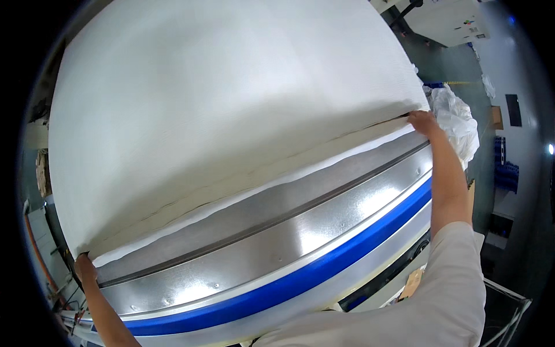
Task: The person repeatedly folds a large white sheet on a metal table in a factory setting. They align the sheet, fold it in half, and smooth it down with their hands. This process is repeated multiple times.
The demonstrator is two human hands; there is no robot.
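Observation:
A very wide white sheet of material (pixel 219 87) covers the flat surface in front of me. Along its near side runs a folded or layered cream-white edge (pixel 243 176), with thin dark gaps between layers. At the left end of that edge, my left hand (pixel 86 269) is closed on the corner, its fingers partly hidden. My right hand (pixel 424 122) grips the opposite end, farther up on the right, with the fingers curled over the material. Both arms are spread wide. Just below the edge lies a bare grey metal strip (pixel 277 203).
A shiny metal panel (pixel 254 250) and a blue band (pixel 277 289) form the near side of the machine. Crumpled clear plastic (pixel 457 118) is heaped beyond my right hand. A white cabinet (pixel 442 22) stands far right; an orange hose (pixel 36 243) runs at left.

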